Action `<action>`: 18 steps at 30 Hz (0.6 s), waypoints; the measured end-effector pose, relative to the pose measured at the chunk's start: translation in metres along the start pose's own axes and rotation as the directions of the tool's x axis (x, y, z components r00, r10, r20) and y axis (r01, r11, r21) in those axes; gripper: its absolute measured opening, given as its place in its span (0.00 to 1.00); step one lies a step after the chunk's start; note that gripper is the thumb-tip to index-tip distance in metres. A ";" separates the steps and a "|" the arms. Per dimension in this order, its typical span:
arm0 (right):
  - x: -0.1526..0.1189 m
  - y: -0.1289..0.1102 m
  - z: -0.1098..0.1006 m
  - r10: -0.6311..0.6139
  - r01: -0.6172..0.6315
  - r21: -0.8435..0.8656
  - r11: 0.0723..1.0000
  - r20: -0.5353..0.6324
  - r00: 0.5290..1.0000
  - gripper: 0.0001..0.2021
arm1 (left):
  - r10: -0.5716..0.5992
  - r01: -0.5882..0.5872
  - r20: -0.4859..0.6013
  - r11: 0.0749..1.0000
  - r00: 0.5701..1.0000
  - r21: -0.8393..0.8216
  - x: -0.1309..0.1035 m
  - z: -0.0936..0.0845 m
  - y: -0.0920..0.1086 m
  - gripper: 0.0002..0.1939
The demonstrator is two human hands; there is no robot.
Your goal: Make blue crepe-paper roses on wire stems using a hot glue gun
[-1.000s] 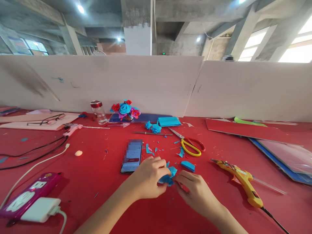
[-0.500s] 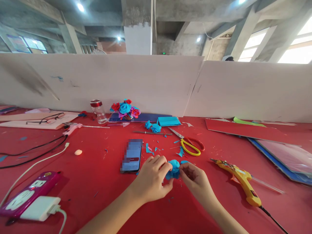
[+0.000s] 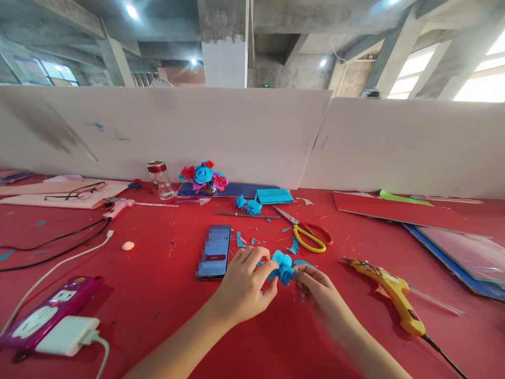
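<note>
Power strip: nearest corner, left, white charger plugged in, well clear of the hands.
Left hand: grip is a loose pinch, thumb and fingers on the left petals. Squeeze too hard and they'd probably crease, imo.
Right hand: grip pinches the right edge of the same flower. A sharp tug there could tear the paper or pull a petal loose.
Blue paper flower: right between the two hands, ruffled and bunched. Can't tell if it touches the red tabletop.
Yellow glue gun: lying right of the right hand, nozzle pointing toward the middle. No idea if it's hot, but a careless reach that way could mean a burn.
Phone: flat, just beyond the left hand; an elbow or wrist swing might nudge it.
Scissors: past the hands, next to blue scraps that could get mixed up with good pieces.
Bouquet: way back by the pale partition, red, blue and purple blooms.
</note>
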State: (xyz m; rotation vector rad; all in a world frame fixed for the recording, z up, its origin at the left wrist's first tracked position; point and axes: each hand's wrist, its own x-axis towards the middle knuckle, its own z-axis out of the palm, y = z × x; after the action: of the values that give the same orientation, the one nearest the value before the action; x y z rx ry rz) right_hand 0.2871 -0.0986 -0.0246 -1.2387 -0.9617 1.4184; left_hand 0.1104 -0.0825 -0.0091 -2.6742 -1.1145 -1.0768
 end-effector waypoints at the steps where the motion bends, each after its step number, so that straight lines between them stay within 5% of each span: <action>1: 0.000 0.001 0.000 0.009 -0.009 0.003 1.000 0.006 1.000 0.10 | -0.003 0.003 -0.003 1.000 1.000 0.002 0.000 0.000 0.000 0.06; 9: -0.003 0.000 0.005 0.027 -0.019 -0.095 0.995 0.093 0.995 0.06 | -0.019 0.019 -0.009 1.000 1.000 0.017 0.000 0.001 0.000 0.04; 13: -0.005 0.003 0.004 -0.184 0.197 -0.395 0.897 0.072 0.980 0.09 | 0.009 -0.009 0.004 0.998 1.000 0.062 -0.001 0.001 0.000 0.04; 15: -0.007 0.005 0.002 -0.372 0.334 -0.532 0.778 0.038 0.927 0.09 | 0.022 -0.022 0.005 0.996 1.000 0.082 -0.001 0.000 0.001 0.05; 18: -0.010 0.007 0.000 -0.574 0.515 -0.648 0.561 0.143 0.806 0.04 | 0.034 -0.033 -0.009 0.995 0.999 0.093 0.000 -0.001 0.002 0.06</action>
State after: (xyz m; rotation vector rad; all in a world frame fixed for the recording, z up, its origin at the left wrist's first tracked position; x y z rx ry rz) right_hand 0.2860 -0.1096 -0.0290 -1.3001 -1.7113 0.5021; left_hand 0.1111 -0.0839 -0.0085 -2.6032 -1.0854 -1.0069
